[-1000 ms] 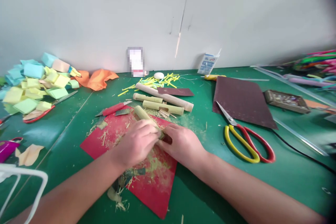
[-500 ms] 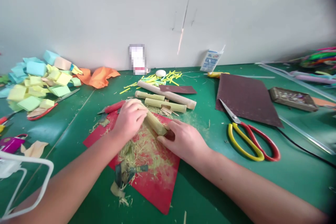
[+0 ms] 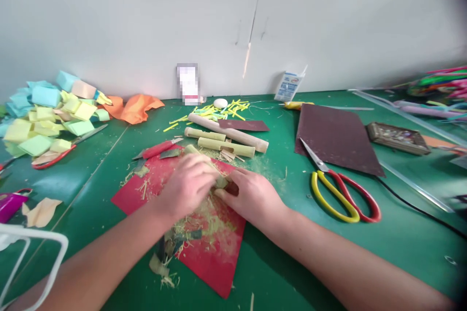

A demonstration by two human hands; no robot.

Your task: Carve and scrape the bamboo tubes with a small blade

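A pale green bamboo piece [image 3: 191, 149] lies slanted over the red sheet [image 3: 215, 262], mostly covered by my hands. My left hand [image 3: 190, 182] is closed over its middle. Around its lower right end curl the thumb and fingers of my right hand [image 3: 251, 194]; what shows between them is dark and small. Shavings and dust cover the sheet. Behind my hands lie two cut bamboo tubes [image 3: 226, 146] and a longer pale stick [image 3: 233, 132]. A red-handled knife [image 3: 158, 149] rests by the sheet's upper left edge.
Scissors with yellow and red handles [image 3: 339, 194] touch a dark brown sheet [image 3: 335, 138] at right. Folded paper pieces [image 3: 47, 116] and orange cloth [image 3: 134, 108] sit at left. A small tray [image 3: 397, 138], a drink carton [image 3: 289, 86] and a white frame [image 3: 54, 238] are also in view.
My left hand has slid down and right along the bamboo, towards my right hand. The red-handled knife shows more fully. The whole view has shifted slightly.
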